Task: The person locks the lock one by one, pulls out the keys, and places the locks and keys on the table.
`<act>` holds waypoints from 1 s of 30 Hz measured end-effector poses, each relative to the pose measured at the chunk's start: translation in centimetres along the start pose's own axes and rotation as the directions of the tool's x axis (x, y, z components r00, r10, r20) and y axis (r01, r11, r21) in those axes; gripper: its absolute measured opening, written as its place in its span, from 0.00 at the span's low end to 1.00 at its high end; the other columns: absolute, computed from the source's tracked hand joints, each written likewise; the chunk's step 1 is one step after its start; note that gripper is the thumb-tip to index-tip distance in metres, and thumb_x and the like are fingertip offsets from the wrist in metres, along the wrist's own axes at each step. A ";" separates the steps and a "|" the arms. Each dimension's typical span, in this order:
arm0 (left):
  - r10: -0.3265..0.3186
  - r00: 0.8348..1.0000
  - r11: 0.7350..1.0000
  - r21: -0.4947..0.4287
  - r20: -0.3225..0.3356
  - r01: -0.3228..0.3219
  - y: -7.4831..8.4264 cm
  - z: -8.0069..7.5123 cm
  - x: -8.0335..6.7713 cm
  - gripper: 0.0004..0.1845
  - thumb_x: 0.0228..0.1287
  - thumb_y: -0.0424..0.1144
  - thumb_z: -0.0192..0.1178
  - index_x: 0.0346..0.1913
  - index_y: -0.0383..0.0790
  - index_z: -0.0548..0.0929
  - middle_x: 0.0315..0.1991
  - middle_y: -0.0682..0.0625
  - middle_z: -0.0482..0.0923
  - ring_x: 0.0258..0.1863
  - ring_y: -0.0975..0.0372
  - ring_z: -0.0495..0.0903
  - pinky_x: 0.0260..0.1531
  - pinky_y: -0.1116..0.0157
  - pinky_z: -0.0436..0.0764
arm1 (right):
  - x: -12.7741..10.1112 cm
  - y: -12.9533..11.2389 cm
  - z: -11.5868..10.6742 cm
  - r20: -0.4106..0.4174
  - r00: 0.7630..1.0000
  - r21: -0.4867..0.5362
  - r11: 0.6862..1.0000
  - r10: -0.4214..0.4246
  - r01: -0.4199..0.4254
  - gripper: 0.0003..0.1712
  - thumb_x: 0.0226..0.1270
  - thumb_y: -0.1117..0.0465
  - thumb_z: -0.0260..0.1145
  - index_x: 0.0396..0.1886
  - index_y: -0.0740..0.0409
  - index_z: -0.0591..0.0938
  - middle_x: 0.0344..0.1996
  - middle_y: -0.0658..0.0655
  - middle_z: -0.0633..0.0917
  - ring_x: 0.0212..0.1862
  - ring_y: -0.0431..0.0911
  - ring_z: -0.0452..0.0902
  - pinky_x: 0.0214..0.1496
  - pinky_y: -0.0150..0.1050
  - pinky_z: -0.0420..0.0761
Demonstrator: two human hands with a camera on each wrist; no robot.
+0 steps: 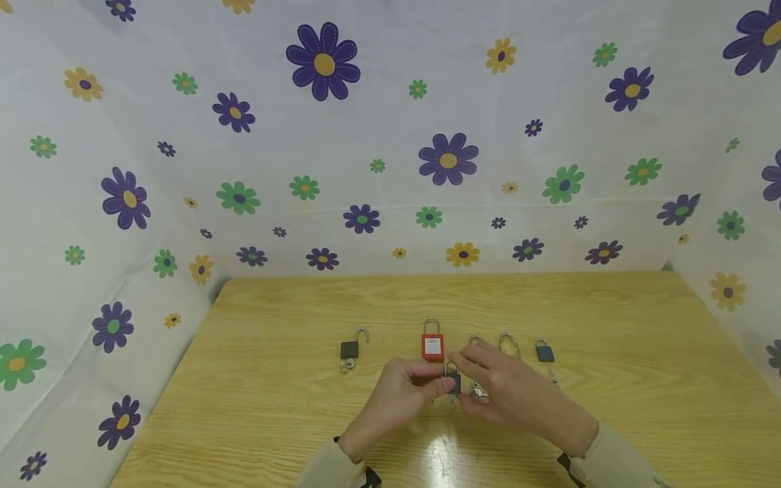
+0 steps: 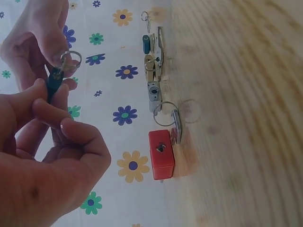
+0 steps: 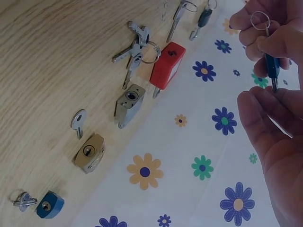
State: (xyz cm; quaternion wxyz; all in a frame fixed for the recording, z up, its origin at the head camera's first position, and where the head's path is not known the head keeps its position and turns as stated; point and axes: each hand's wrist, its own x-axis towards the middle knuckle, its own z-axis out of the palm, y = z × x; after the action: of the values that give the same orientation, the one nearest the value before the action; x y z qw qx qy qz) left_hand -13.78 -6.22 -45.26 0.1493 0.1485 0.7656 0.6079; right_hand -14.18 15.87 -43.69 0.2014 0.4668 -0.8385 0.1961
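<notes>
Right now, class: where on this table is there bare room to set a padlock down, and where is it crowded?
Bare wood lies behind the row, toward the flowered cloth, and along the left and right table edges. It is crowded mid-table, from the black padlock past the red padlock to the blue padlock, where both hands work.

a red padlock [image 1: 432,346], a blue padlock [image 1: 545,352] and a black padlock [image 1: 349,350] are seen on a light wood-grain table [image 1: 610,325]; the white backdrop [image 1: 390,135] is patterned with purple, green and yellow flowers.
</notes>
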 end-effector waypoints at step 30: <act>-0.093 0.995 0.996 0.014 0.037 0.093 0.0 0.0 0.2 0.12 0.67 0.47 0.70 0.43 0.41 0.93 0.41 0.46 0.91 0.39 0.65 0.87 0.42 0.67 0.83 | -0.5 0.1 0.3 -0.045 0.998 -0.023 0.999 -0.042 0.041 0.27 0.46 0.64 0.78 0.50 0.61 0.86 0.39 0.48 0.80 0.37 0.35 0.69 0.37 0.20 0.75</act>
State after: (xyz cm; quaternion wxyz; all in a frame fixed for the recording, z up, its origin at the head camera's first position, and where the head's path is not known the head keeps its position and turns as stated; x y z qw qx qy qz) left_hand -13.99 -6.16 -45.23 0.1911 0.1251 0.7725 0.5925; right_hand -14.07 16.09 -44.22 0.2296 0.4774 -0.8258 0.1932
